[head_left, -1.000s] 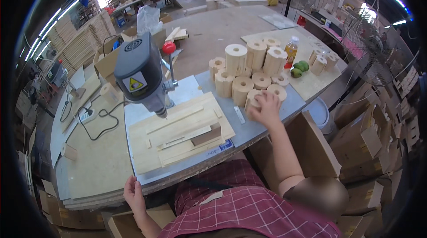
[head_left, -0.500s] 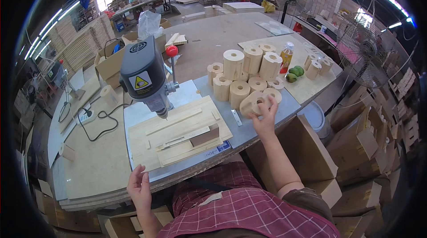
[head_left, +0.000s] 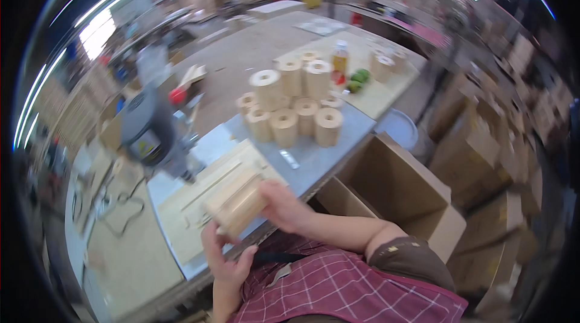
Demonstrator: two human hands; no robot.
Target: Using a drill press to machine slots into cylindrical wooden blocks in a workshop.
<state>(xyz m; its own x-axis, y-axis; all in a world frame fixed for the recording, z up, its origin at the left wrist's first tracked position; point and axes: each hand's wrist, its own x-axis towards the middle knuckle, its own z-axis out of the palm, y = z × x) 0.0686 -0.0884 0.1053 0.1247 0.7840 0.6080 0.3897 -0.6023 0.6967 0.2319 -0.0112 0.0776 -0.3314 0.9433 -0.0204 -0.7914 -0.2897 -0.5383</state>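
In the head view, the right hand (head_left: 284,205) is clamped on the right end of a grooved wooden block (head_left: 238,199); the block is raised and tilted in front of the wearer, close to the near edge of the worktop (head_left: 254,42), and covers part of a flat wooden board (head_left: 175,217); the left hand (head_left: 226,259) is at the block's lower end, its thumb apart from its fingers, and blur leaves me unable to tell whether those fingertips press on the wood; the board lies along the near edge, with a grey drill press (head_left: 145,130) beyond it, a red knob (head_left: 177,95) at its far side; right of the board, a cluster of bored wooden cylinders (head_left: 284,127) stands upright in two tiers; a small metal strip (head_left: 289,159) lies between the cluster and the near edge; toward the worktop's right edge, a bottle (head_left: 340,60) stands near green fruits (head_left: 357,80); an open cardboard box (head_left: 411,169) sits below the near edge, to the right of the wearer's plaid apron (head_left: 344,287); a black cable (head_left: 130,202) lies toward the worktop's left edge.
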